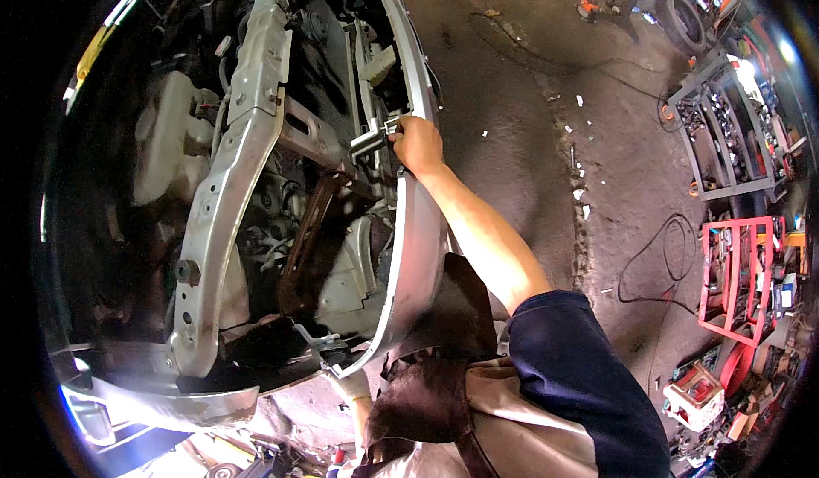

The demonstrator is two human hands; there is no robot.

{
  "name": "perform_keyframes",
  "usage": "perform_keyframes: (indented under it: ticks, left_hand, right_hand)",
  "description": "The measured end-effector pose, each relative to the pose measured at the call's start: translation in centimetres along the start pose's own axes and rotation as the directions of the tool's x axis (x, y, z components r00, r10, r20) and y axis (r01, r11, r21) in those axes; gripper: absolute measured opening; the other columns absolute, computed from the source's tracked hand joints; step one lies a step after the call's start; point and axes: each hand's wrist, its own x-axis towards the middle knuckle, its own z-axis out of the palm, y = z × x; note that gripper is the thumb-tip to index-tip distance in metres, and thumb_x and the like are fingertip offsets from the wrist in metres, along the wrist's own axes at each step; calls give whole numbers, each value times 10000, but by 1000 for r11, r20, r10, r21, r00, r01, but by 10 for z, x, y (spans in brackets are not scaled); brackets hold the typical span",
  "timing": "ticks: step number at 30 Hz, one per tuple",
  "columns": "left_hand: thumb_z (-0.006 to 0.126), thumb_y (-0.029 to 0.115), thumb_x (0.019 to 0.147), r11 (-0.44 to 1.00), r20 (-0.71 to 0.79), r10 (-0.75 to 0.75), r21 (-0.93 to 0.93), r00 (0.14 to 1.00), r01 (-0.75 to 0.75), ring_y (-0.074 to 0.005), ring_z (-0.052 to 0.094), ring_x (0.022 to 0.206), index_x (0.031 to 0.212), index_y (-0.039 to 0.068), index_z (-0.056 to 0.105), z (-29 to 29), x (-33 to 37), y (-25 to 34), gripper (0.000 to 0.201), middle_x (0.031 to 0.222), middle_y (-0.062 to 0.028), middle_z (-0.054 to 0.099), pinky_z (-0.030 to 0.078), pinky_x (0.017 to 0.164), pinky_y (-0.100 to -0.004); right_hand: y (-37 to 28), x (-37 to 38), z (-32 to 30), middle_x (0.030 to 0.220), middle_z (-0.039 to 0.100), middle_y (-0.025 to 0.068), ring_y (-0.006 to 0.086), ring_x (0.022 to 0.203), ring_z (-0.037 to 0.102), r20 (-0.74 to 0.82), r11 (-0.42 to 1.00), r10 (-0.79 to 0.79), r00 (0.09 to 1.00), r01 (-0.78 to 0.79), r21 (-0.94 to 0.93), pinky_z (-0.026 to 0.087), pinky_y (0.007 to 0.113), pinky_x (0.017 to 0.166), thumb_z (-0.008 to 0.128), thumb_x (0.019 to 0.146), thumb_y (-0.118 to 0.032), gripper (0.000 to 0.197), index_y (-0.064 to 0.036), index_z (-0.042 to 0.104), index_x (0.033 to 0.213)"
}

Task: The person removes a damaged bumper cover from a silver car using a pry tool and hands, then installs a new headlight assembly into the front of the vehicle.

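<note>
A long, curved silver-grey bumper beam runs across the opened front of a car. My right hand is closed at the beam's upper middle, its fingers curled round the end of a silver clamp-like metal piece that points inward over the engine bay. Down by the beam's near end is my left hand, partly covered by the beam, its fingers hard to make out. Just above that hand, a similar silver metal piece sits at the beam's end.
Inside the front end are a pale metal crossmember, a white plastic tank and a dark radiator. To the right stand a grey rack and a red metal frame. A black cable lies looped on the floor.
</note>
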Motion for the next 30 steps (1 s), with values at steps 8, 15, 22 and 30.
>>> perform_keyframes:
  ticks: [8, 15, 22, 30]
  left_hand:
    - [377, 291, 1001, 991, 10, -67, -114, 998, 68, -174, 454, 1044, 1244, 17, 412, 11, -1, 9, 368, 1149, -70, 477, 332, 939, -325]
    - [395, 271, 998, 953, 3, -136, -272, 991, 131, -160, 468, 964, 1204, 22, 439, 11, -3, 11, 326, 1059, -54, 490, 368, 873, -312]
    - [413, 252, 996, 733, 18, -309, -633, 951, 250, -146, 482, 884, 1164, 26, 465, 24, 12, 14, 286, 969, -38, 503, 405, 807, -299]
    - [435, 224, 982, 110, 126, -393, -977, 911, 182, -168, 531, 879, 1165, 12, 481, 16, 8, -3, 284, 982, -63, 538, 450, 805, -308]
  right_hand:
    - [-1, 3, 8, 838, 637, 222, 406, 822, 615, -8, 1000, -26, 1000, 26, -12, 477, 465, 717, 703, 731, -133, 171, -20, 669, 855]
    - [29, 8, 10, 757, 674, 168, 211, 667, 634, 6, 978, -184, 983, 182, 102, 492, 365, 654, 753, 739, -247, 286, 9, 679, 844]
    - [-35, -62, -21, 828, 612, 170, 361, 758, 578, -119, 883, -468, 876, 468, -34, 448, 414, 679, 624, 862, -172, 190, 18, 619, 874]
    - [-96, -208, -48, 676, 573, 143, 334, 687, 571, 884, 485, -452, 120, 864, 131, 437, 424, 709, 707, 699, -503, 498, -27, 563, 681]
